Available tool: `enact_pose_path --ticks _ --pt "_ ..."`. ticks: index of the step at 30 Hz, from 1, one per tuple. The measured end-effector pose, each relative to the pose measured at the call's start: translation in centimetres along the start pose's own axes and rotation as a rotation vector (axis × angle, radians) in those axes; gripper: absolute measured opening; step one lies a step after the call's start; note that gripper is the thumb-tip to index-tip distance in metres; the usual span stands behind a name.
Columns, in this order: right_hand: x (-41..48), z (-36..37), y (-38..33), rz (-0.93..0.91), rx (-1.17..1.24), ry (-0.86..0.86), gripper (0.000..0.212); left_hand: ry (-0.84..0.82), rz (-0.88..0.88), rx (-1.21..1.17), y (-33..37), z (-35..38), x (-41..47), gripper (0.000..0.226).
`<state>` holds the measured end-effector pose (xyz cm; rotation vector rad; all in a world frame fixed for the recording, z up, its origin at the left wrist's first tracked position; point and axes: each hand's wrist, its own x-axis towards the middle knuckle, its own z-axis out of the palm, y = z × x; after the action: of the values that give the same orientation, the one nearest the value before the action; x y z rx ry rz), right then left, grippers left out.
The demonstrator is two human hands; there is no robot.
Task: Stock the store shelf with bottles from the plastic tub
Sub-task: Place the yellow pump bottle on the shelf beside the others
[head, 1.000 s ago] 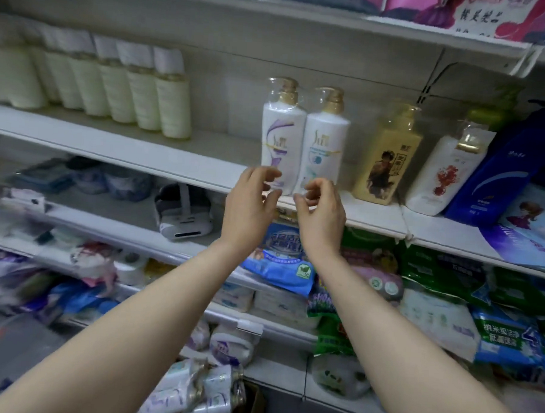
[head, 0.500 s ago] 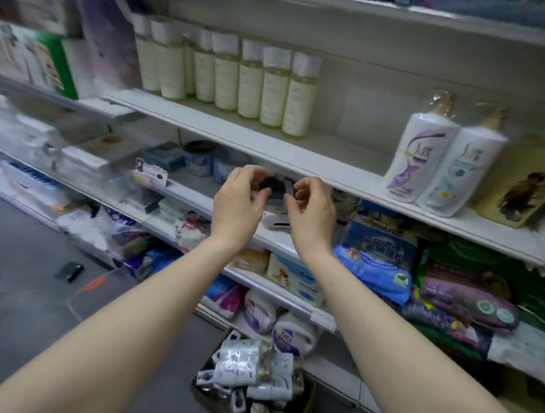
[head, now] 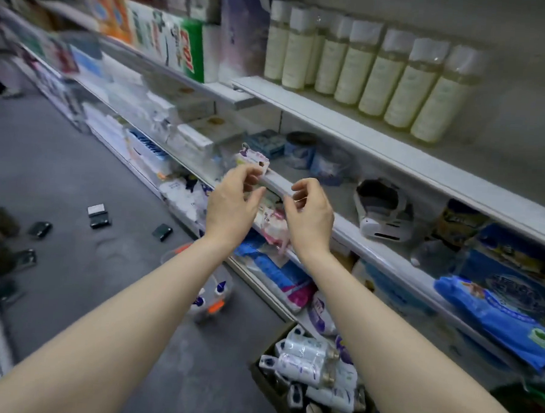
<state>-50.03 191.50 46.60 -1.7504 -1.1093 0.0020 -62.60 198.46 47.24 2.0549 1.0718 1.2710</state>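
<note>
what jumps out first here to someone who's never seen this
Two hands, the left hand and right hand, hover empty mid-frame before the middle shelf. A row of pale yellow bottles lines the upper shelf at top right, and a box of white bottles sits on the floor at bottom.

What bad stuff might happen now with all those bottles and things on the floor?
Three things, maybe. The small dark items lying on the floor could get stepped on or trip someone. The box of bottles sits low by the shelf, right under the arms, so a foot could kick it. The pale bottles stand packed in a row, so bumping one might topple its neighbours.
</note>
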Motion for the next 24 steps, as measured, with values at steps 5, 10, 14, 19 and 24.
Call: enact_pose_path --ticks 5,10,14,19,24 --pt "1.2 5.7 -1.2 -0.022 0.041 -0.089 0.016 0.046 -0.083 0.027 -4.5 -2.7 1.6 0.020" --pt "3.4 11.6 -1.9 -0.023 0.093 -0.176 0.015 0.059 -0.155 0.067 -9.0 -4.5 4.1 0.019" --pt "6.6 16.9 -1.9 -0.043 0.108 -0.236 0.014 0.068 -0.202 0.095 -12.8 -5.2 8.2 0.018" --pt "11.0 22.5 -1.6 -0.056 0.068 -0.321 0.013 0.082 -0.217 0.147 -16.5 -5.4 13.0 0.019" --pt "14.2 27.9 -1.3 -0.082 0.072 -0.359 0.012 0.090 -0.274 0.169 -20.2 -6.1 17.2 0.019"
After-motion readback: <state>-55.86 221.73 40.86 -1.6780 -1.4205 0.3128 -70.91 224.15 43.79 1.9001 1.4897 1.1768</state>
